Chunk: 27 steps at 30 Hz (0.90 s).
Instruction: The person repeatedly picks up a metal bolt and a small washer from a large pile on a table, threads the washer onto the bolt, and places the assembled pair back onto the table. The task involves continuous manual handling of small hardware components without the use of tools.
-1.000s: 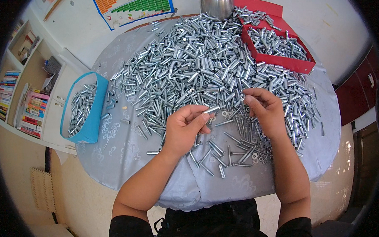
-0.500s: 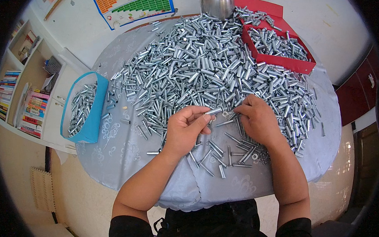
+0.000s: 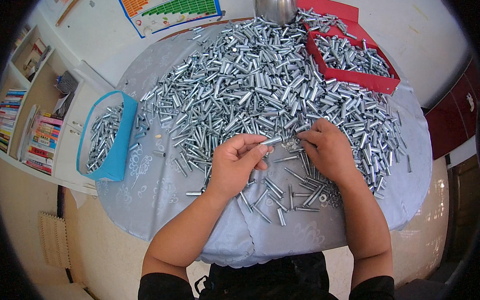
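Observation:
Between the thumb and fingers of my left hand (image 3: 237,159) is a shiny metal sleeve (image 3: 272,141), its free end pointing right. My right hand (image 3: 327,151) is just across from it, at the near edge of a big heap of metal sleeves and bolts (image 3: 253,70). Its thumb and fingertips are pinched together; whatever they grip is too small to make out. Small flat washers (image 3: 290,145) lie on the table between the two hands. Nearer to me, loose bolts (image 3: 273,187) are scattered between my forearms, with another washer (image 3: 322,198) beside them.
A blue box (image 3: 126,134) of metal pieces stands at the table's left edge. At the back right are an open red box (image 3: 361,78) of metal parts and a steel pot (image 3: 276,8). A grey cloth (image 3: 162,205) covers the round table. Bookshelves (image 3: 30,112) stand left.
My right hand has shifted slightly at the heap's near edge, its fingertips moving a little. My left hand keeps its place with the metal sleeve.

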Each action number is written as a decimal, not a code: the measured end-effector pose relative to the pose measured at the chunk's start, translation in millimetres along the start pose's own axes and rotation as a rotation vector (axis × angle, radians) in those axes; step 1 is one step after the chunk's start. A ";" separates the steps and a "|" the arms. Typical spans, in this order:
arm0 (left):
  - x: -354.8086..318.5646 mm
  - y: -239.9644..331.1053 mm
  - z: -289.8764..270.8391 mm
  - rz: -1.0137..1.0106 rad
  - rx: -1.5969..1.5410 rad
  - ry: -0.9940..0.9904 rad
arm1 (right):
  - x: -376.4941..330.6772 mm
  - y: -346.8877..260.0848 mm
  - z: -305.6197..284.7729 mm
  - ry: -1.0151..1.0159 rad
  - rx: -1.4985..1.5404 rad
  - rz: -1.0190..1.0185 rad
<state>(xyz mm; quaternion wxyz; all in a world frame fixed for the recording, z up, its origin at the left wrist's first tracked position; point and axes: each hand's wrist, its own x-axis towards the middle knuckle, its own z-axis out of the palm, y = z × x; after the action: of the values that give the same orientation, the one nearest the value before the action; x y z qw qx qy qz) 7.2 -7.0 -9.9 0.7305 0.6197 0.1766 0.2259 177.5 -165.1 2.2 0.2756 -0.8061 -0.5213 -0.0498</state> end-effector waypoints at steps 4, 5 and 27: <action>0.5 -0.8 -0.1 -0.002 0.000 -0.009 | 0.7 4.6 1.8 -0.060 0.038 -0.103; 0.5 -1.2 -0.3 -0.003 -0.003 -0.012 | 0.7 3.5 1.1 -0.081 0.042 -0.116; 0.2 -2.8 -0.7 0.003 0.004 -0.025 | -0.7 -16.1 -1.7 0.052 0.462 0.175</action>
<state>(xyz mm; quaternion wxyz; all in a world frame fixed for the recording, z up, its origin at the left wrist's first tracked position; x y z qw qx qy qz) 7.3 -6.8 -12.8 0.7312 0.6242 0.1669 0.2188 163.6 -161.6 9.8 0.4690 -0.7623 -0.4398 0.0740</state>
